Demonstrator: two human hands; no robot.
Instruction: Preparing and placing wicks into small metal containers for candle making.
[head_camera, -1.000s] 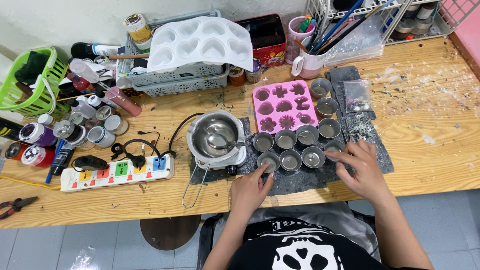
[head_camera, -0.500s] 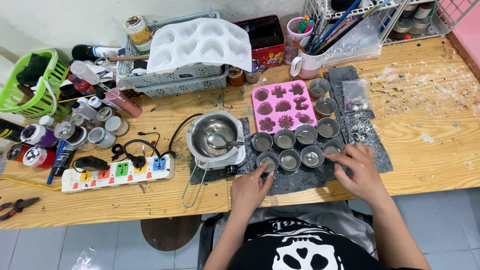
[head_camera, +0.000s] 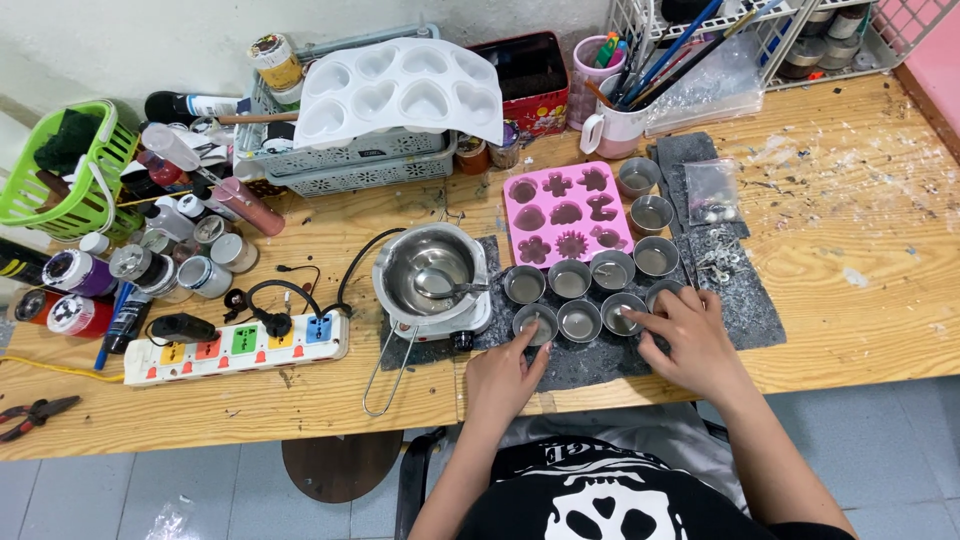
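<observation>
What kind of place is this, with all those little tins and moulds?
Probably a home craft bench, perhaps for candle making: a pink silicone mould, small metal tins on a dark mat, and a metal melting pot on a wooden table.

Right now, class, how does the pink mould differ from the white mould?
The pink mould lies flat on the wooden table; the white mould rests higher, tilted on grey baskets. The pink mould has mixed flower and figure cavities; the white mould has only hearts. Both are empty multi-cavity trays.
</observation>
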